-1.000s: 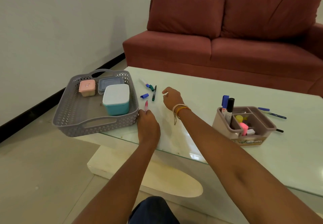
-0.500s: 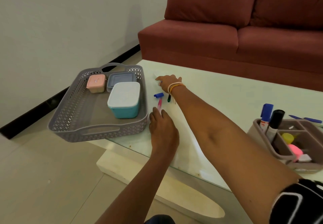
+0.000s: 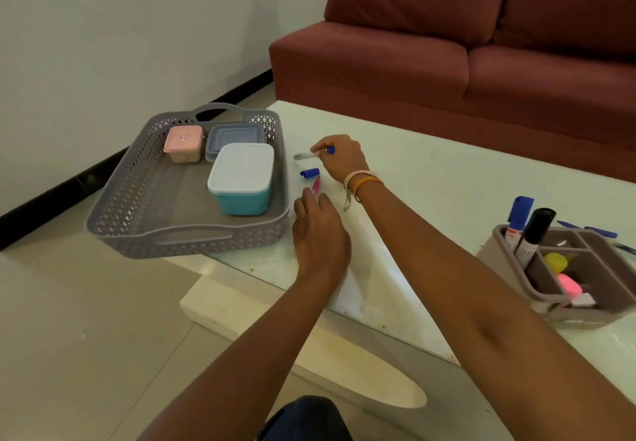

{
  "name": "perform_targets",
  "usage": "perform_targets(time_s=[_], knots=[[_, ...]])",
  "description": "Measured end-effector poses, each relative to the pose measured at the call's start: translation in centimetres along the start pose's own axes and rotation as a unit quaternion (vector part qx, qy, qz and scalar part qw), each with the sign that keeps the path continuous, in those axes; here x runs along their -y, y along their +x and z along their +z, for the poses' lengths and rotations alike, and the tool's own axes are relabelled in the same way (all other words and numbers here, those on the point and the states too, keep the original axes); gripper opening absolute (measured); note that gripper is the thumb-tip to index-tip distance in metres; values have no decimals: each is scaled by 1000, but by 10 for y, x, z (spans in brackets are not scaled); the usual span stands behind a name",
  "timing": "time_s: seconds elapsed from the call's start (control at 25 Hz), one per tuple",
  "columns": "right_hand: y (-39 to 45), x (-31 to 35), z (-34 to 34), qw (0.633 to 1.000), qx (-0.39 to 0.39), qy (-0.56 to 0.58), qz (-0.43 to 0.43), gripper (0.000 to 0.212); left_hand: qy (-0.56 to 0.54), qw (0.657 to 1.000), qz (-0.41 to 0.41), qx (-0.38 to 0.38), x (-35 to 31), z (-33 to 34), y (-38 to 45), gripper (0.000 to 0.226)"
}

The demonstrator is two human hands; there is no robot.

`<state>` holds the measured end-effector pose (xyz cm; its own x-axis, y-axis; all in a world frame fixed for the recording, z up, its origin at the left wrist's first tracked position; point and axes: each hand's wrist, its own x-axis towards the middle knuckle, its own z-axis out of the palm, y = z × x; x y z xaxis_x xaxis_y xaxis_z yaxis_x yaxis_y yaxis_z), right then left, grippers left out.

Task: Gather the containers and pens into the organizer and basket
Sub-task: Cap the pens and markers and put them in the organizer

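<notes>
Pens lie on the glass table just right of the grey basket; the right hand has its fingers curled and pinches one pen between thumb and fingertips, its pale blurred end sticking out to the left of the fingers and a blue part showing at the knuckles; whether this pen is off the glass I cannot tell. Just below that hand a blue cap lies on the table, apart from the fingers; a pink pen lies next to it, and the left hand has its fingertips at the near end of this pink pen, fingers held loosely together and almost straight; whether they really touch it I cannot tell. Inside the basket stand three containers: a pink box, a grey-blue box and a teal box with white lid. On the right the organizer holds a blue marker and a black marker upright in one compartment; a yellow thing and a pink thing lie in another. More blue pens lie on the table behind the organizer.
</notes>
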<state>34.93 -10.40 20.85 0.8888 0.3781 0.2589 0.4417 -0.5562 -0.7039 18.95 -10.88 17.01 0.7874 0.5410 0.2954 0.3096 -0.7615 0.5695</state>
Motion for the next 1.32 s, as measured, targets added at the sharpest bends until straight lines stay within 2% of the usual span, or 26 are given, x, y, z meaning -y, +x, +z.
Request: perform_targets(time_s=[0.16,0.28,0.36,0.52,0.56,0.64,0.72,0.8,0.92,1.0,1.08,1.2,1.24,1.28,1.32], knots=[[-19,-1,-3,998,51,-24,-13,26,-84,996,-6,-41,-4,-4,0,38],[-13,3,0,989,124,-81,-27,38,-33,996,27,-72,-2,1,0,35],[-8,7,3,983,139,-112,-42,39,-21,996,30,-86,0,4,3,34],[-9,13,-3,987,94,-126,-40,28,-24,988,48,-144,0,6,4,25],[-14,13,-9,994,55,-86,-25,27,-15,986,63,-157,0,7,5,24],[-34,10,-28,996,-48,68,33,24,-15,981,93,-168,-2,7,4,20],[-64,6,-48,954,-94,259,120,24,-36,981,124,-148,-5,3,1,17],[-97,6,-61,893,-76,396,200,18,-113,979,136,-104,-8,-2,-4,19],[-142,7,-69,844,-63,466,258,9,-321,945,60,0,-12,-12,-17,35],[-163,7,-68,833,-63,481,267,13,-382,923,14,42,-10,-14,-27,42],[-180,9,-66,828,-58,490,267,14,-393,918,11,52,-6,-16,-38,40],[-189,16,-71,856,-46,426,288,2,-410,909,3,70,1,-20,-44,35],[-190,16,-75,864,-43,404,297,4,-417,905,3,87,3,-22,-44,33],[-189,14,-79,856,-37,417,303,8,-429,897,1,105,5,-23,-43,32],[-189,13,-83,830,-32,467,302,7,-443,889,-3,118,7,-24,-42,31]])
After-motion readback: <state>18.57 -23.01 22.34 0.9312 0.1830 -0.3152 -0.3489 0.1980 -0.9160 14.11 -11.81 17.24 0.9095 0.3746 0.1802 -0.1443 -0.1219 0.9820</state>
